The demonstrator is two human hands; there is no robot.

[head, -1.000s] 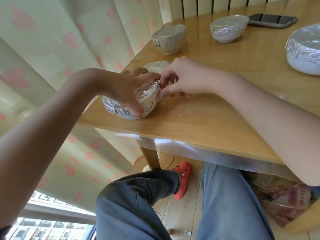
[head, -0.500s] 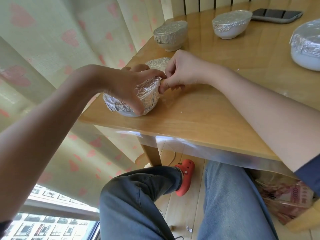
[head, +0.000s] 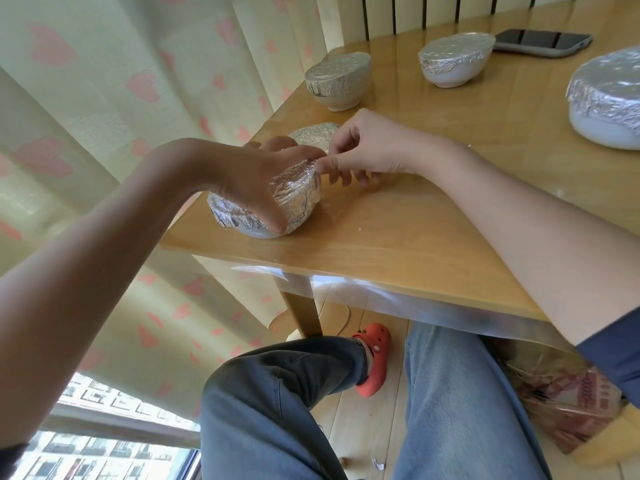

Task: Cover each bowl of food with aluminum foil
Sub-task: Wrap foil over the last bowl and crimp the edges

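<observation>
A white bowl wrapped in crinkled aluminum foil sits at the near left corner of the wooden table. My left hand lies over its top, thumb down the near side, gripping it. My right hand pinches the foil edge at the bowl's far right rim. Just behind, partly hidden by my hands, is another foil-covered bowl. Three more foil-covered bowls stand farther back: a beige one, a white one and a large white one at the right edge.
A dark phone lies at the back of the table. A heart-patterned curtain hangs close on the left. My legs in jeans and an orange clog are below the table edge, with a patterned bag on the floor.
My right hand's fingers have shifted slightly along the foil rim, still pinching it. My left hand stays on the bowl. The view has tilted a little.
</observation>
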